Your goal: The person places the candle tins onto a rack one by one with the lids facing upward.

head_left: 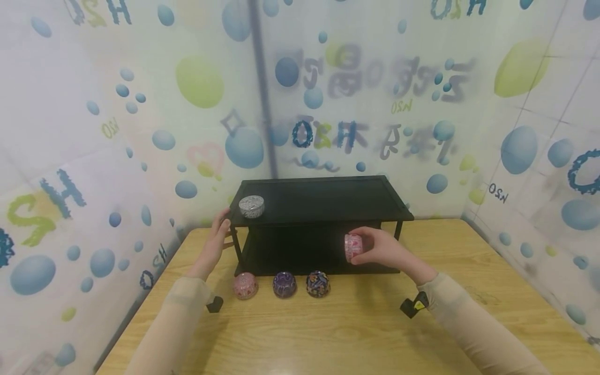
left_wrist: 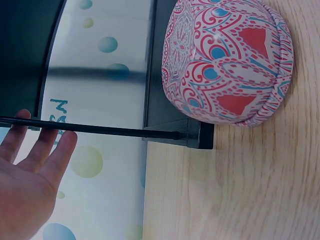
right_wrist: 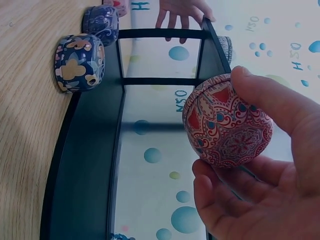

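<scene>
My right hand (head_left: 382,248) pinches a small round tin (right_wrist: 227,122) with a red, white and blue pattern, thumb on one side and fingers on the other. It is held up at the right front of a black two-tier shelf (head_left: 323,200). My left hand (head_left: 213,249) is at the shelf's left end, its fingers spread and fairly straight by the thin post (left_wrist: 107,129); whether they press on it I cannot tell. On the top tier at the left stands a black-and-white tin (head_left: 251,207).
In front of the shelf, a pink tin (head_left: 246,285), a purple tin (head_left: 284,285) and a dark flowered tin (head_left: 317,284) stand in a row on the wooden table (head_left: 300,333). A wall sheet (head_left: 309,104) with bubble prints hangs behind.
</scene>
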The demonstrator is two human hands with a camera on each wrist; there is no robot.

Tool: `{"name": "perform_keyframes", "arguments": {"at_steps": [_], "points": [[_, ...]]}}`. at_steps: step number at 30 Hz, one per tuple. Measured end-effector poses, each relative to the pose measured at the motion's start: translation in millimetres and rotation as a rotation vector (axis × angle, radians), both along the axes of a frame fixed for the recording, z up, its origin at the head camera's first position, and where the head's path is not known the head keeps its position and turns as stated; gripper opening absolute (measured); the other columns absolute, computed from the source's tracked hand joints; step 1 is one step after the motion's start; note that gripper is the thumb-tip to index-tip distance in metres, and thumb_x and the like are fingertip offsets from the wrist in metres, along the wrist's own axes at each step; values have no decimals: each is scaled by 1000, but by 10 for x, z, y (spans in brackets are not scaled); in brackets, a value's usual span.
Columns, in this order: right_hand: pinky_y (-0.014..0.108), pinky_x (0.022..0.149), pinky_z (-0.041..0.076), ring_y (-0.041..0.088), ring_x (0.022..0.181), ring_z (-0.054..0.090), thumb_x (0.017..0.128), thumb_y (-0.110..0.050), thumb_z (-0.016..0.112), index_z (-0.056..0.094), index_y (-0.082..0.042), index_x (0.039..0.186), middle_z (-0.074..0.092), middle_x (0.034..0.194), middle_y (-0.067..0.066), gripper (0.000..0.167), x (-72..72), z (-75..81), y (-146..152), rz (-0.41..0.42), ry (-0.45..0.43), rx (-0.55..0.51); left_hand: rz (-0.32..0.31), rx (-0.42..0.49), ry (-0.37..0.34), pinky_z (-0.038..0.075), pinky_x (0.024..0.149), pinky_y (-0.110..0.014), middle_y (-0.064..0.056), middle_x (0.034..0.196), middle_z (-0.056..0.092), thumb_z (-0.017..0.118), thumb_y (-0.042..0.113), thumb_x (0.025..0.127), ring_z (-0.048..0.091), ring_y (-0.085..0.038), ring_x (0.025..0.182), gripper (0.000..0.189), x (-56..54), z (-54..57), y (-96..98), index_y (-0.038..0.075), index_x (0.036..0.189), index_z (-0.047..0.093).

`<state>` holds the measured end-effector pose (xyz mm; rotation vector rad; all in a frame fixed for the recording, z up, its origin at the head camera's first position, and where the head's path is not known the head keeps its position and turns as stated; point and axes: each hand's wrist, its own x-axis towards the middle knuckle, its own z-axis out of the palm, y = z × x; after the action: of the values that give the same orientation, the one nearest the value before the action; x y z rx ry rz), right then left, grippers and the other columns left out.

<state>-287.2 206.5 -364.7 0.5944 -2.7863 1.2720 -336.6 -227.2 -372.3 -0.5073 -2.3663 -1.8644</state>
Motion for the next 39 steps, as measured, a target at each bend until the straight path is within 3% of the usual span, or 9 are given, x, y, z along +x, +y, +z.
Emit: {"name": "perform_keyframes", "arguments": {"at_steps": [5,12,16,20,27,39], "points": [[38,80,54,26,97,58,69,-31,88,58,-8,126,62,111,8,69,12,8,10,-2,-12,-15,1,-5,4,29,102,-68,-25,156,5,29,32,106,25,-54,132,57,-30,-18,-2,12,155,7],[38,80,54,28,97,57,70,-29,87,57,-6,126,62,110,9,67,22,20,20,1,-15,-38,19,10,18,30,101,-68,-23,157,6,29,37,106,26,-53,132,57,-214,-200,-58,19,156,8],[38,81,54,30,99,58,71,-27,87,56,-5,128,61,112,11,68,33,31,18,6,-6,-48,31,2,30,31,101,-67,-21,157,6,29,42,105,27,-52,132,59,-253,-246,-69,21,156,8],[39,83,54,29,101,58,72,-25,87,54,-4,131,60,116,12,71,51,49,10,14,-5,-57,22,16,14,30,102,-68,-21,157,5,30,38,106,26,-53,132,58,-220,-218,-66,20,156,9],[39,83,54,27,100,58,72,-26,87,53,-4,134,61,116,13,74,69,60,6,0,-11,-58,1,8,3,29,102,-69,-26,156,4,29,32,106,24,-55,132,58,-24,-25,-6,11,155,7],[40,82,54,26,99,57,71,-29,87,54,-3,132,62,113,11,73,72,88,-1,-15,6,-49,2,13,-3,27,103,-69,-26,156,4,30,32,106,23,-55,133,57,-5,-10,5,12,155,8]]}}
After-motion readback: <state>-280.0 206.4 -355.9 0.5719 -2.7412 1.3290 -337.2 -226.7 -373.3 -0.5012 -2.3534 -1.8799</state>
